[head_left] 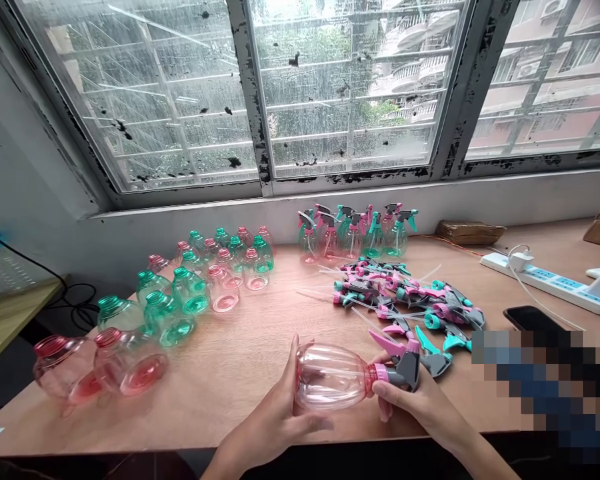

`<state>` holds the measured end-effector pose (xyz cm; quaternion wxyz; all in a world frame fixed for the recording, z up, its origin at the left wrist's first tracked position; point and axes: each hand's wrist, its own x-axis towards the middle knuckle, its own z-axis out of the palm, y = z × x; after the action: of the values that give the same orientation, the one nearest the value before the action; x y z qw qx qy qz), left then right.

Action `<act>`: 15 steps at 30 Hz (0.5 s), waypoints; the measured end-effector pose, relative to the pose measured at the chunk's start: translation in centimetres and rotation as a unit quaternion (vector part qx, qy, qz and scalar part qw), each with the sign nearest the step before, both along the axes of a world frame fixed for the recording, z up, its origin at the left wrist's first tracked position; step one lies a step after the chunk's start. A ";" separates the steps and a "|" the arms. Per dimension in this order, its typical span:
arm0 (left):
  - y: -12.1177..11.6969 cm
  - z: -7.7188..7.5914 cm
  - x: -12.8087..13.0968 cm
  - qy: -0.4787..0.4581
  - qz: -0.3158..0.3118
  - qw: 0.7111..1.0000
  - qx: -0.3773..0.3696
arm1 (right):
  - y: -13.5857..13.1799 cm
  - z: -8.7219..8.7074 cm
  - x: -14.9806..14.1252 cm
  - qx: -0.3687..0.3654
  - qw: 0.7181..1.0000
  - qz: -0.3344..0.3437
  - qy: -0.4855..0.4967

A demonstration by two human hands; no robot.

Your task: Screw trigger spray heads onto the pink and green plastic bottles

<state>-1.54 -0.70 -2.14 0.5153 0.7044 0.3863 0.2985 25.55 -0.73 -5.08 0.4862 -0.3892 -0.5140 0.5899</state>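
Note:
A clear pink spray bottle [333, 377] lies on its side in the air above the table's front edge, its neck pointing right. My left hand [285, 407] grips the base end, thumb below and fingers behind. At the neck, a pink and grey trigger sprayer head [405, 369] sits on the bottle's mouth. My right hand [410, 400] is closed around its pink collar; whether the collar is fully screwed down cannot be seen. Just beyond my right hand lies a heap of loose pink, teal and grey sprayer heads [395, 287] with thin tubes.
Several open pink and green bottles [180, 293] stand in rows at the left. Bottles with sprayer heads [353, 233] stand by the wall. A power strip [550, 283], a dark phone [535, 319] and a brown packet [470, 232] lie at the right. The wooden table [220, 393] ends close in front.

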 end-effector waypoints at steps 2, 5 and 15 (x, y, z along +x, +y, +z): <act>-0.1 0.0 0.0 0.002 0.001 1.000 -0.003 | 0.0 -0.1 0.0 0.003 1.000 0.004 -0.001; -0.1 -0.1 -0.1 -0.003 -0.004 1.000 0.004 | 0.1 -0.2 0.0 0.015 1.000 0.009 0.000; 0.1 -0.3 -0.2 0.008 -0.002 1.000 0.012 | 0.2 -0.7 0.0 0.012 1.000 -0.002 0.002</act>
<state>-1.72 -0.59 -2.45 0.5046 0.7135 0.3850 0.2967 25.59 -0.55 -5.74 0.4931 -0.3828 -0.5195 0.5834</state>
